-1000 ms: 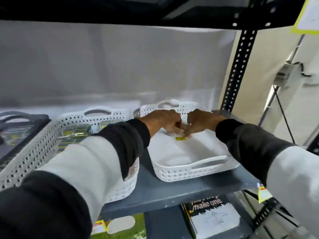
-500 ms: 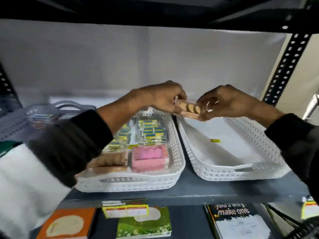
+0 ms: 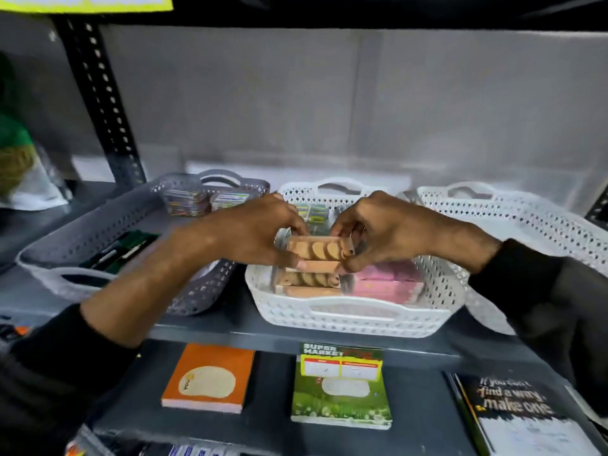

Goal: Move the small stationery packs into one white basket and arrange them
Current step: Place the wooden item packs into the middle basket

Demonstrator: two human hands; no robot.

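I see my left hand [image 3: 250, 235] and my right hand [image 3: 378, 232] meeting over the middle white perforated plastic basket [image 3: 355, 315], which sits on the dark grey metal shelf [image 3: 230, 330]. Both share one small tan stationery pack with round brown shapes under clear film [image 3: 316, 250]: the left grip is clamped on its left end, thumb below and fingers on top, and the right grip is pinched on its right end the same way. The pack is held level, just above the basket's contents and not resting on them.

Directly below it, inside the basket at the front left, lies a second tan pack of the same kind [image 3: 309, 281]. Beside that, at the front right, lies a pink flat pack [image 3: 388, 281]. Further back in the same basket I can make out small green and yellow packs [image 3: 312, 212], partly hidden behind my fingers.

To the left stands a grey perforated plastic basket [image 3: 108, 238] holding colourful small packs [image 3: 204, 199] at its far end and dark pens near its front. To the right stands another white perforated basket [image 3: 526, 232]; my right sleeve covers its front, so I cannot tell what is inside.

On the lower shelf lie an orange notebook [image 3: 210, 380], a green notebook [image 3: 342, 393] and a black notebook with white lettering [image 3: 516, 413].
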